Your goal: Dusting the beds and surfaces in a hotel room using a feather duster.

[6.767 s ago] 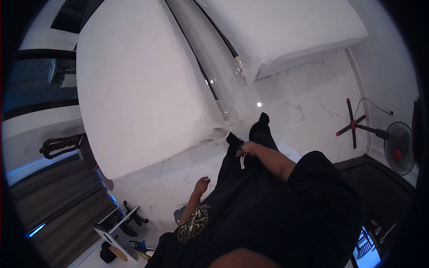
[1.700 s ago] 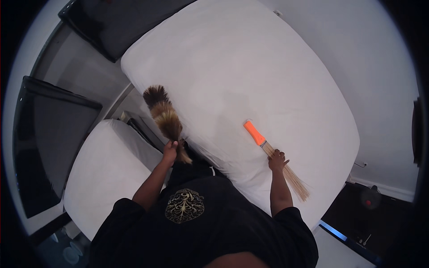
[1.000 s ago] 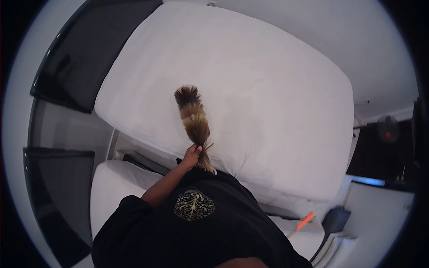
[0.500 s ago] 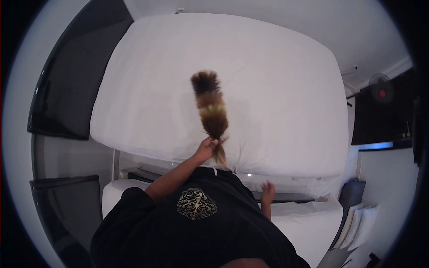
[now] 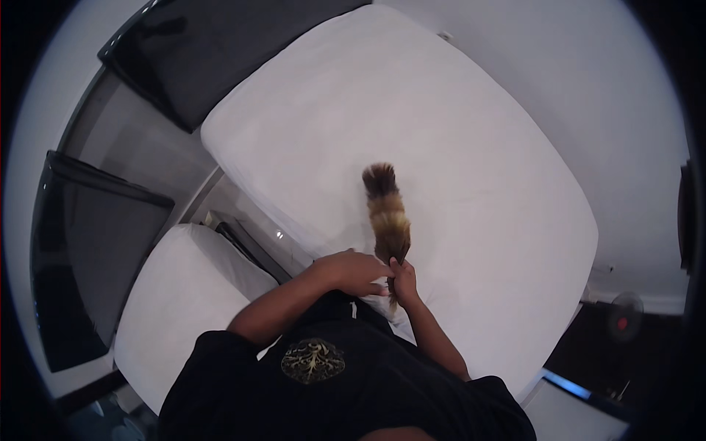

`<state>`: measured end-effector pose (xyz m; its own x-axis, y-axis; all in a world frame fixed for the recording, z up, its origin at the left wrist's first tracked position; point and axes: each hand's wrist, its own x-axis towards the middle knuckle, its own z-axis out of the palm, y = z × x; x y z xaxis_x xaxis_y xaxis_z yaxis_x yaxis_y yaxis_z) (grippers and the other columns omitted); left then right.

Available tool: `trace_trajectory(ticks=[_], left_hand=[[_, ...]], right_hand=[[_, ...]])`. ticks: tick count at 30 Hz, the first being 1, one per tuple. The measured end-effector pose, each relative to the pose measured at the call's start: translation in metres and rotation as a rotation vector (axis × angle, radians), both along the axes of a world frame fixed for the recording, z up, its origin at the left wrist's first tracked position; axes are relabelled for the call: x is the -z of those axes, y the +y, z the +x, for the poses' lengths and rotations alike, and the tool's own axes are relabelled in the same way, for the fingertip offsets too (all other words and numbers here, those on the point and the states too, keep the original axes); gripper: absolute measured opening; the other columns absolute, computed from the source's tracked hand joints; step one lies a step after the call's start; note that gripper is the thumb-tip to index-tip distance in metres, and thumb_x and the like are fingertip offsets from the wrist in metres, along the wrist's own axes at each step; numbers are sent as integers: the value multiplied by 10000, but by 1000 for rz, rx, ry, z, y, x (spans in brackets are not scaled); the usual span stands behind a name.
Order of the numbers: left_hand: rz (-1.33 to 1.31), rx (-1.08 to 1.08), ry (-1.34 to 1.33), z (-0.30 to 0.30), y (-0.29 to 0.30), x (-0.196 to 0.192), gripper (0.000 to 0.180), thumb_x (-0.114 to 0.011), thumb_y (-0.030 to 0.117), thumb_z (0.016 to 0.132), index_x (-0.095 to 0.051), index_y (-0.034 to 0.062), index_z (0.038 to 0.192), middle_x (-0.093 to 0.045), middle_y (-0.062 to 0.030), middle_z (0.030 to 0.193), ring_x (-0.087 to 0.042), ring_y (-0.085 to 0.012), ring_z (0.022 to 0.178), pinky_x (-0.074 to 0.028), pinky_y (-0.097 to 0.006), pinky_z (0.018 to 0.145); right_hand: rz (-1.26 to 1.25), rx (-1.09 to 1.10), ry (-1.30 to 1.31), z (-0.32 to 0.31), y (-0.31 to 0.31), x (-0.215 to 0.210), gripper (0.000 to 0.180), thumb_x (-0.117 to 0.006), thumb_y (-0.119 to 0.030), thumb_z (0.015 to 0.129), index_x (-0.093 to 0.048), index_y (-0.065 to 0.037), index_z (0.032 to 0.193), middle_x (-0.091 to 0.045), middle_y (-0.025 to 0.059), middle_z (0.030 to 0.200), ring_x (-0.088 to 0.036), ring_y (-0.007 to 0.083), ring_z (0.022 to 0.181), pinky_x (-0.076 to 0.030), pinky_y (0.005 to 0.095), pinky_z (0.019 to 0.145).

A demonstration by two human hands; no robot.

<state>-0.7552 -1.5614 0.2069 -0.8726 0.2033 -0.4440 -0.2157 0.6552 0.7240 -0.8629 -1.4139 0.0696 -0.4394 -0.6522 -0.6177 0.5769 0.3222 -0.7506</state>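
Observation:
A feather duster (image 5: 386,213) with brown and tan feathers lies pointing away from me on the white bed (image 5: 456,147). My right hand (image 5: 404,279) is closed round its thin handle just below the feathers. My left hand (image 5: 347,269) sits right beside it on the left, fingers stretched toward the handle's lower end, touching or nearly touching it. Both forearms reach up from my black shirt at the bottom edge of the head view.
A second white bed (image 5: 176,309) lies at the lower left, with a narrow gap (image 5: 243,235) between the two. Dark padded headboard panels (image 5: 198,59) run along the upper left. A standing fan (image 5: 621,323) is on the dark floor at the lower right.
Half a second ago my left hand held the duster alone and my right hand was low at the bed's edge. Now my right hand has come up and gripped the handle.

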Motion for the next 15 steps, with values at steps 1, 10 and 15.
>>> trace_trajectory(ticks=[1, 10, 15], left_hand=[[208, -1, 138, -3, -16, -26, 355, -497, 174, 824, -459, 98, 1169, -533, -87, 1105, -487, -253, 1057, -384, -404, 867], [381, -669, 1486, 49, -105, -132, 191, -575, 244, 733, -614, 71, 804, -608, -60, 772, -586, -171, 709, -490, -301, 696], [200, -1290, 1730, 98, -194, 21, 106, -468, 112, 824, -527, 55, 891, -560, -83, 855, -548, -189, 797, -442, -307, 739]], right_hand=[[9, -39, 18, 2, -10, 11, 159, -457, -186, 879, -532, -57, 825, -518, 23, 658, -479, 119, 539, -386, 253, 488], [152, -825, 1195, -20, -93, 90, 244, -427, -152, 823, -431, -39, 1040, -537, 182, 917, -532, 375, 801, -449, 447, 662], [21, -1199, 1436, -78, -185, 110, 267, -460, -140, 777, -472, -105, 1042, -532, 76, 894, -564, 257, 791, -469, 390, 593]])
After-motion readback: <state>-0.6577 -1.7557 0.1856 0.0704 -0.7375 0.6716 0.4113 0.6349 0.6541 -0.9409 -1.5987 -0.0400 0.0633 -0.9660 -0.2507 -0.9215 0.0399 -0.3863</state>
